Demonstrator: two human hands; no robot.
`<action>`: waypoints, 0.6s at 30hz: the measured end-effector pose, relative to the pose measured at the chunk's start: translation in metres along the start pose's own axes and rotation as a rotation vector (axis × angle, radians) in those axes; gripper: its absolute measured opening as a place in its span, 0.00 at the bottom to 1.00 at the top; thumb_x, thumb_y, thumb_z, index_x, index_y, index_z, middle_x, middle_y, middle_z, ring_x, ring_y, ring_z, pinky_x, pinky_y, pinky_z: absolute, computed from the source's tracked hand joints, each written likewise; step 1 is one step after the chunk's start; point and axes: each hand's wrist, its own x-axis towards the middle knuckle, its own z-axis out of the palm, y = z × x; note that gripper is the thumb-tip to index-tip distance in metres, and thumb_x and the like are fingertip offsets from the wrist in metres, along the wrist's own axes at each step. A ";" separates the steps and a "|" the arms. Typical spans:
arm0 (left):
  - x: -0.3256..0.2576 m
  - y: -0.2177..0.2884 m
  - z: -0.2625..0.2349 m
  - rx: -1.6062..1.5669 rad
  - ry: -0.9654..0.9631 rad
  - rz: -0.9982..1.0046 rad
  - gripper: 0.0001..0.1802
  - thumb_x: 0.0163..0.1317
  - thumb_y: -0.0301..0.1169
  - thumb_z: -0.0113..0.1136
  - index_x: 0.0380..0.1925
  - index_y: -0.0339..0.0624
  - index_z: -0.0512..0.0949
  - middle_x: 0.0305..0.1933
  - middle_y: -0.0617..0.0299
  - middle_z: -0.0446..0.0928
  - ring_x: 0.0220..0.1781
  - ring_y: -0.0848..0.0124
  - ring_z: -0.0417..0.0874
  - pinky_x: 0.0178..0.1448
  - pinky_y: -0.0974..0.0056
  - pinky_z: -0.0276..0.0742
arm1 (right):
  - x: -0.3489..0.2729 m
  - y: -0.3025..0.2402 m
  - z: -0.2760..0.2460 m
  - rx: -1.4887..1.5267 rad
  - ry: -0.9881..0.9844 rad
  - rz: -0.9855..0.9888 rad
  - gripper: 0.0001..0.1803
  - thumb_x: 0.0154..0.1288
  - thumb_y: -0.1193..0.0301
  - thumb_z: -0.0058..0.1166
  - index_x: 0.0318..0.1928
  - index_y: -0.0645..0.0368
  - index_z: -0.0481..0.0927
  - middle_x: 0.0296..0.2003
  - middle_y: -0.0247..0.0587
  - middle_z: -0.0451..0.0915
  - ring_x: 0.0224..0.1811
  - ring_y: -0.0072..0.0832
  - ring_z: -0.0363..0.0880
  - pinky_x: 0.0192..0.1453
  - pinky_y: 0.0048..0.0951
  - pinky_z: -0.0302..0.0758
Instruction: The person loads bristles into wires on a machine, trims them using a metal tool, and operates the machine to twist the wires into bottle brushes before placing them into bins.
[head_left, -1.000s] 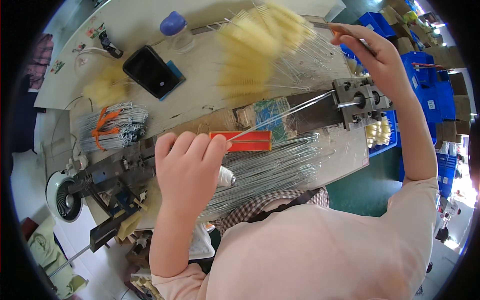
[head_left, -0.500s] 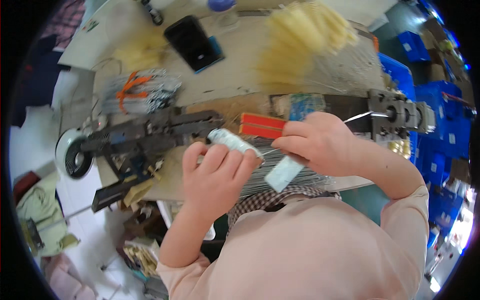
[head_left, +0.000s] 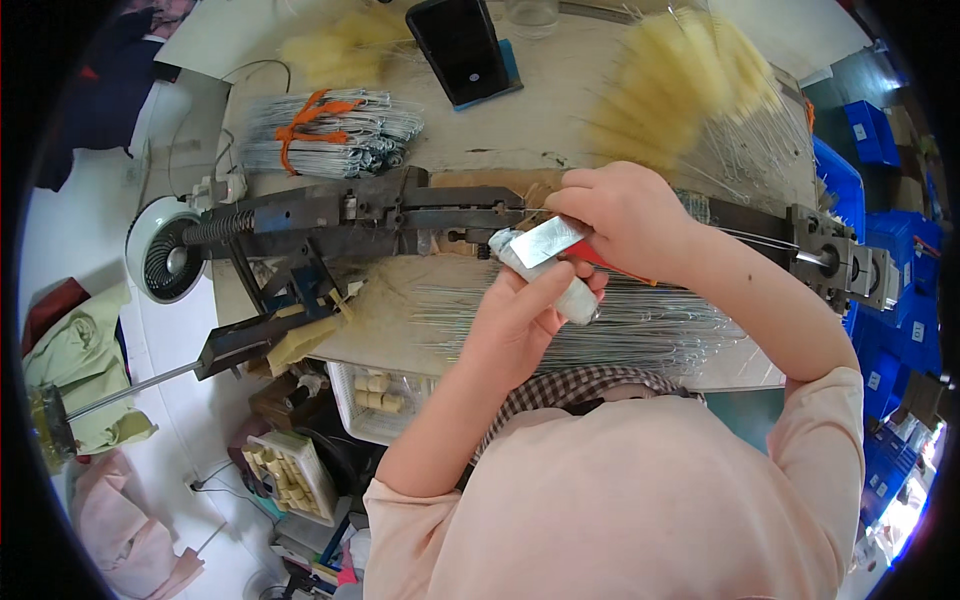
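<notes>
Head view is showing the fingers of the left hand (head_left: 520,325) wrapping around a white roll (head_left: 577,303) above loose wires (head_left: 690,335) lying on the bench (head_left: 480,140). Fingers of the right hand (head_left: 635,220) are curling narrowly beside a flat silvery plate (head_left: 545,243) crossing the roll; whether they are gripping it, I cannot tell. A red block (head_left: 612,264) is peeking out beneath that hand.
</notes>
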 end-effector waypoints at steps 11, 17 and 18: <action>0.030 -0.032 -0.063 1.093 0.140 0.759 0.25 0.51 0.23 0.58 0.49 0.35 0.61 0.35 0.61 0.73 0.42 0.77 0.76 0.38 0.71 0.73 | -0.008 -0.025 -0.004 -0.288 0.121 -0.263 0.17 0.50 0.71 0.51 0.43 0.61 0.72 0.32 0.41 0.72 0.32 0.35 0.74 0.37 0.32 0.70; 0.037 -0.035 -0.083 0.706 0.172 0.444 0.27 0.51 0.26 0.61 0.50 0.37 0.60 0.41 0.59 0.73 0.45 0.68 0.76 0.48 0.64 0.71 | -0.026 -0.047 0.052 -0.106 -0.168 0.069 0.29 0.51 0.71 0.50 0.55 0.65 0.62 0.32 0.43 0.71 0.33 0.38 0.74 0.37 0.36 0.71; 0.035 -0.031 -0.076 0.671 0.180 0.380 0.28 0.50 0.27 0.62 0.50 0.38 0.61 0.42 0.57 0.73 0.45 0.66 0.76 0.49 0.63 0.71 | -0.026 -0.046 0.048 -0.119 -0.194 0.068 0.29 0.51 0.72 0.51 0.55 0.66 0.62 0.31 0.43 0.71 0.33 0.38 0.74 0.37 0.36 0.71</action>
